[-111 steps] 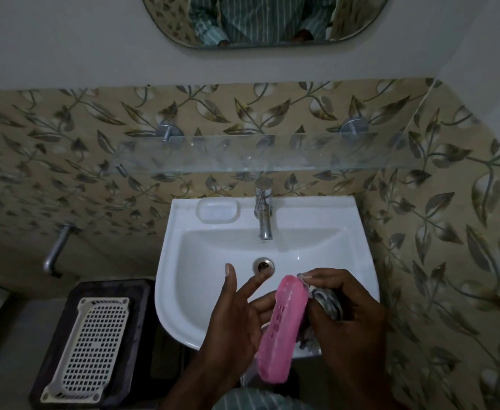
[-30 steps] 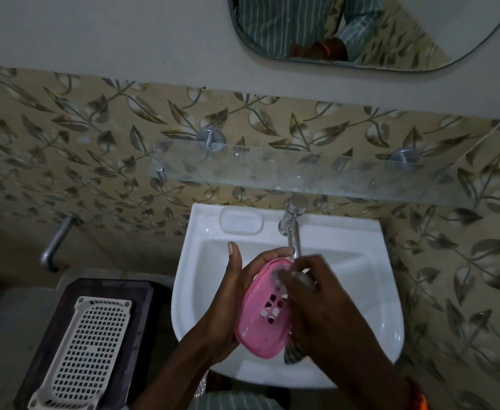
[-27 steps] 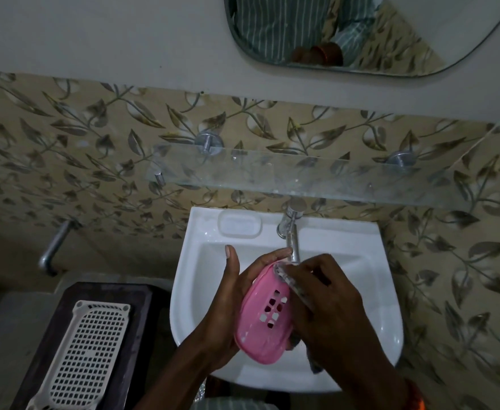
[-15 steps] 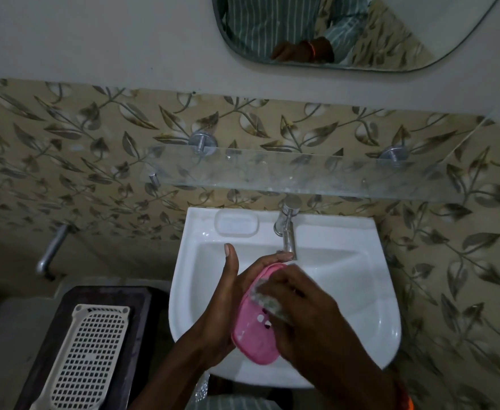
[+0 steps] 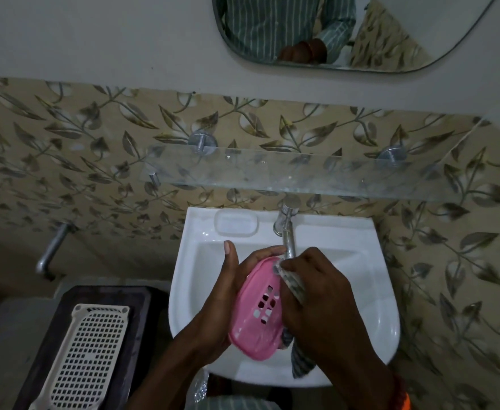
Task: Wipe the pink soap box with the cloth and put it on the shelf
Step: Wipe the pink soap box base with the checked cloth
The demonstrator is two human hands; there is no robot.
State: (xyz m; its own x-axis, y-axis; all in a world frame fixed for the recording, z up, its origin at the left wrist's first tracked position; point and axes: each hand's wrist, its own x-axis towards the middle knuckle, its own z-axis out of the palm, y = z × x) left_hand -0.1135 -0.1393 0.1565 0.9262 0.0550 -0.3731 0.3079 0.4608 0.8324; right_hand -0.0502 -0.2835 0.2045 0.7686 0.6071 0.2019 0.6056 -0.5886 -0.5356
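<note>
A pale plastic grid tray (image 5: 87, 355) is lying on a dark stand (image 5: 142, 306) at the far left, beneath a metal pipe (image 5: 52, 250) that is sticking out of the leaf-patterned tiles. Next, the left hand (image 5: 225, 294) is cradling the soap box (image 5: 257, 309) over the white basin (image 5: 370, 291), its fingers (image 5: 265, 253) curling round the far end and the thumb standing free. The box is glossy pink, oval, with small square drain holes in its middle (tilted on edge, hollow side facing up). The right hand (image 5: 319, 294) is closing on a striped cloth (image 5: 294, 287) and pressing it against the box's right rim; the cloth's tail is hanging below the wrist. This hand is covering the chrome tap's (image 5: 285, 229) tip. The clear glass shelf (image 5: 302, 173), on round metal pegs, is sitting bare above the basin, under an oval mirror (image 5: 390, 31).
</note>
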